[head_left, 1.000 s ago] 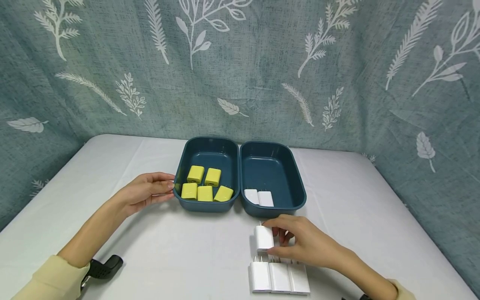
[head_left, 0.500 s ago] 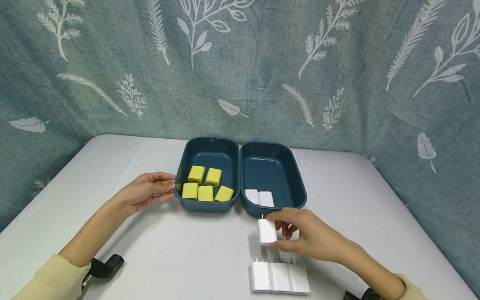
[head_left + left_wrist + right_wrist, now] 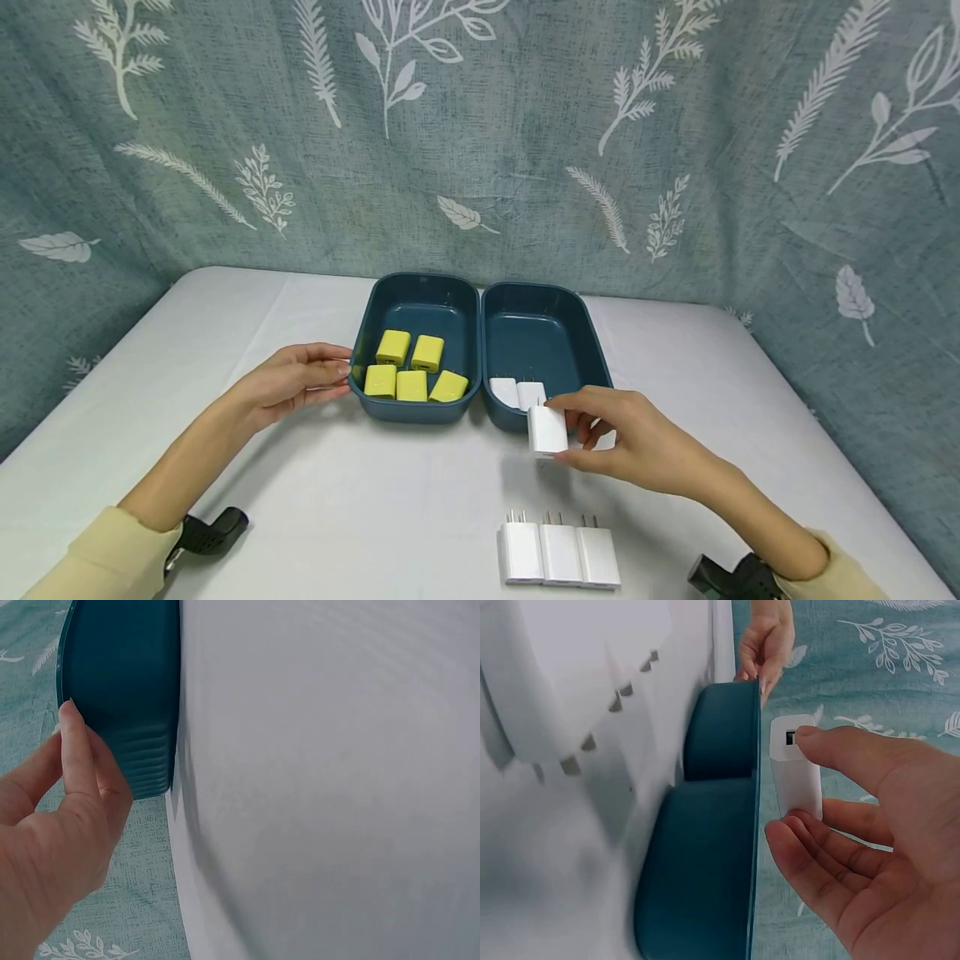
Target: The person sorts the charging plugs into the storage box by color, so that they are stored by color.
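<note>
My right hand [image 3: 630,433] pinches a white charger plug [image 3: 547,432] between thumb and fingers, just in front of the right blue bin [image 3: 592,350]. In the right wrist view the white charger plug [image 3: 797,769] is held with its USB port [image 3: 790,738] facing the camera, the thumb at that end. Two white plugs [image 3: 504,392] lie inside the right bin at its near end. My left hand [image 3: 300,377] rests fairly straight fingers against the outer left side of the left blue bin [image 3: 420,412], which holds several yellow plugs [image 3: 411,385]. In the left wrist view, a fingertip [image 3: 70,710] is at the bin's rim.
Three more white plugs [image 3: 559,554] lie side by side on the white table [image 3: 360,517], prongs pointing away from me. Both bins stand side by side near the back edge, before a patterned teal curtain [image 3: 480,150]. Black wrist cameras [image 3: 216,532] are strapped at both sleeves.
My right hand has lifted the white charger plug from just beyond the row and carried it forward, up to the right bin's near rim. The left hand stays put.
</note>
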Motion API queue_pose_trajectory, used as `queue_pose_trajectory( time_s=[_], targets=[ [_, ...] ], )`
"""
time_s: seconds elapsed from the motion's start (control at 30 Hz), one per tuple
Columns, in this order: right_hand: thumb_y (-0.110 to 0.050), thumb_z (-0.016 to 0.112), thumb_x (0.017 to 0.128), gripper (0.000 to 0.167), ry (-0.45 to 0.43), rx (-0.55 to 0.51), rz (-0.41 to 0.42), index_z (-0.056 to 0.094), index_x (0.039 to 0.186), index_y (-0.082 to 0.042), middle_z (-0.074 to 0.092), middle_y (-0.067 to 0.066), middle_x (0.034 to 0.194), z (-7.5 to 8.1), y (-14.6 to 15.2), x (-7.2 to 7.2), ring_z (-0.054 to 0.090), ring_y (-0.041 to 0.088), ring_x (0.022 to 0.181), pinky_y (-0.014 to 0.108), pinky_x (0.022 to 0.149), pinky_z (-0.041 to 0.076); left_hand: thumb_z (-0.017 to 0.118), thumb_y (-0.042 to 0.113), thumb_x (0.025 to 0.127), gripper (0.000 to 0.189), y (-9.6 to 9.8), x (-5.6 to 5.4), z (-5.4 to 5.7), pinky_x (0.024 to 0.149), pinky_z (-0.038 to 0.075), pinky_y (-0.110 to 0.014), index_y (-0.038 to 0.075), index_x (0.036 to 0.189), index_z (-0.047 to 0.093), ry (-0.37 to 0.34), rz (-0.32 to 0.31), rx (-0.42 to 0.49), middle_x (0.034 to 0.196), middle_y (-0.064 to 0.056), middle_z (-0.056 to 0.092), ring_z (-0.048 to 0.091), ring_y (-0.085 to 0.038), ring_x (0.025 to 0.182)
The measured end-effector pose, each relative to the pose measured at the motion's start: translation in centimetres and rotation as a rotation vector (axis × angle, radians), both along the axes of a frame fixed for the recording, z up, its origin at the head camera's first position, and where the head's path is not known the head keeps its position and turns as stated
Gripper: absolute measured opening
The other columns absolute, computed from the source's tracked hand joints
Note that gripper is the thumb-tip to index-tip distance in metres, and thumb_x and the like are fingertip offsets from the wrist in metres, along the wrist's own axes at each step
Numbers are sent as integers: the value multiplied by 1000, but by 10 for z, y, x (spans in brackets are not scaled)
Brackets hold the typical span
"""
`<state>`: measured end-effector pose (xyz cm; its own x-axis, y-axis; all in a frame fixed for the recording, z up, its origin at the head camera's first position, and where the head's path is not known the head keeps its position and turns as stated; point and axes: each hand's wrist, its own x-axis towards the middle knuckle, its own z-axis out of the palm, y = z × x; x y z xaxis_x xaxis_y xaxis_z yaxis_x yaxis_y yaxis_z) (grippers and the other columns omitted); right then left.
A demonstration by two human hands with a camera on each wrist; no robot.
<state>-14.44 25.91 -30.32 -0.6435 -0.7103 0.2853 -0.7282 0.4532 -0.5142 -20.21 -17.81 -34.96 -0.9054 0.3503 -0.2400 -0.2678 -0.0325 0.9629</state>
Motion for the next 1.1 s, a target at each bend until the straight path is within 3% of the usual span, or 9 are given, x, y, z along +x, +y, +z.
queue_pose_trajectory(
  time_s=[0.3, 0.7, 1.1],
  targets=[
    [-17, 81, 84, 44, 19, -13, -29, 64, 125, -9, 62, -5, 89, 8, 10, -18, 60, 8, 77, 24, 65, 59, 57, 2, 100, 47, 0, 1, 0, 95, 55, -33, -14, 139, 37, 7, -4, 1, 104, -8, 60, 68, -15, 94],
    [-14, 83, 82, 42, 10, 23, -160, 67, 121, -7, 61, -7, 84, 0, 29, -48, 60, 10, 76, 25, 64, 59, 57, 1, 100, 46, 0, 2, 0, 91, 57, -29, -13, 138, 37, -1, -4, 18, 104, -8, 60, 68, -15, 93],
    [-24, 82, 84, 43, -37, 143, -219, 68, 120, -5, 63, -6, 86, 3, 29, -62, 56, 9, 69, 24, 56, 50, 56, 1, 100, 45, -1, 1, 0, 92, 56, -30, -12, 138, 37, -4, 0, 10, 106, -8, 60, 68, -15, 94]
  ],
)
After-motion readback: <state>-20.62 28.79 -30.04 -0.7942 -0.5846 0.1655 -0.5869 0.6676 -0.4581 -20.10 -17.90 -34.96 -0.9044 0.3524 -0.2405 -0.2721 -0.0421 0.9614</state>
